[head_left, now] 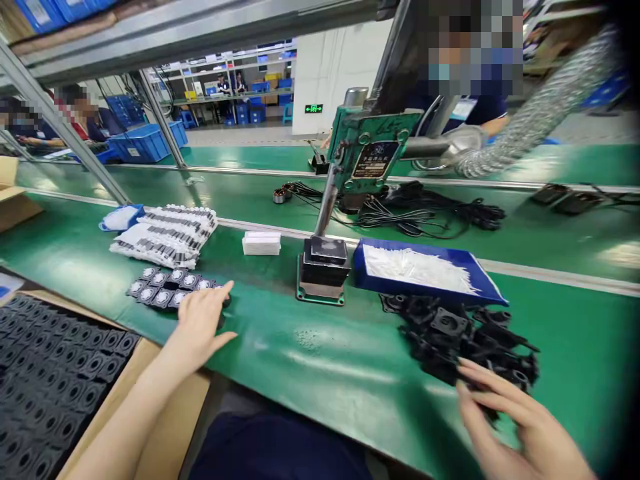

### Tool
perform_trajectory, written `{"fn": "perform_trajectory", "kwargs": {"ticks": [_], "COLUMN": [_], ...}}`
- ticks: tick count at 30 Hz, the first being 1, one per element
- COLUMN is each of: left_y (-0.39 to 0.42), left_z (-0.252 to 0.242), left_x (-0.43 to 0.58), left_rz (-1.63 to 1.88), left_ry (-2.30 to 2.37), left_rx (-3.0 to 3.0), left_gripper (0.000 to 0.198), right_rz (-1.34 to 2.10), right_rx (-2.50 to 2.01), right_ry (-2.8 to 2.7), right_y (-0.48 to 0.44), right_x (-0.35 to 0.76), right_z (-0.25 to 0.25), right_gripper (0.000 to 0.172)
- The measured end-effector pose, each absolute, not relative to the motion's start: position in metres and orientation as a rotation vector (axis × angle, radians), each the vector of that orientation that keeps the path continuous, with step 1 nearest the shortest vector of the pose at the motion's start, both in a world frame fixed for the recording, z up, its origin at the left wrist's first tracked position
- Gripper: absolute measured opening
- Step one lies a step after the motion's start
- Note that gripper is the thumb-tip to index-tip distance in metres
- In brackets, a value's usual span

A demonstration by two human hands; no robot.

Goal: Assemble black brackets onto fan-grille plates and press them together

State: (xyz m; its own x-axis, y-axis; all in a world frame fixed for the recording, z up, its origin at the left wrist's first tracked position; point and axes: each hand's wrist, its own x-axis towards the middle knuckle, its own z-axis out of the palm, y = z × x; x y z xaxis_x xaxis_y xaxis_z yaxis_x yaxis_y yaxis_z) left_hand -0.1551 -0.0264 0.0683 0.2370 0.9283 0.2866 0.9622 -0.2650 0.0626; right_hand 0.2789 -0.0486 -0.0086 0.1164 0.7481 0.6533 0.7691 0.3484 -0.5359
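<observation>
My left hand (203, 321) is over the right end of a group of black square parts with white round centres (159, 279); its thumb is spread away from the fingers. Dark pieces show just beyond its fingertips. At the right, my right hand (505, 413) reaches to the near edge of a heap of black plastic parts (445, 327), fingers bent; whether it pinches one is hard to make out. Between the hands stands a green press (370, 150) with a black block (324, 263) under it.
Behind the heap lies a blue tray (430, 290) of thin white pieces. White strips (167, 233) and a small white stack (261, 243) are left of the press. A carton of black parts (145, 400) stands lower left. Cables (425, 213) lie behind; a person is across the bench.
</observation>
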Motion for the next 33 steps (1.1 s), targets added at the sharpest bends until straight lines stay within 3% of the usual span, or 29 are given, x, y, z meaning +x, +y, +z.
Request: {"fn": "perform_trajectory", "kwargs": {"ticks": [4, 9, 16, 25, 33], "left_y": [-0.022, -0.02, -0.019, -0.01, -0.022], "left_z": [0.067, 0.061, 0.034, 0.007, 0.001], "left_x": [-0.187, -0.188, -0.097, -0.016, -0.011], "left_rz": [-0.227, -0.283, -0.918, -1.651, -1.738], "left_ry": [-1.82, -1.733, -1.86, -2.151, -2.319], "left_rx": [-2.322, -2.48, -3.071, -3.309, -3.214], "left_gripper": [0.059, 0.045, 0.054, 0.06, 0.063], "right_rz": [-0.043, 0.228, 0.574, 0.783, 0.711], "right_rx": [-1.135, -1.195, -1.308, -1.273, -1.149], "right_ry": [-2.059, -2.154, -1.952, -1.848, -1.805], "right_y": [-0.035, -0.038, -0.028, -0.008, -0.005], "right_x": [0.238, 0.21, 0.225, 0.218, 0.213], "right_z": [-0.011, -0.018, -0.018, -0.014, 0.033], "right_gripper": [0.006, 0.035, 0.015, 0.009, 0.011]}}
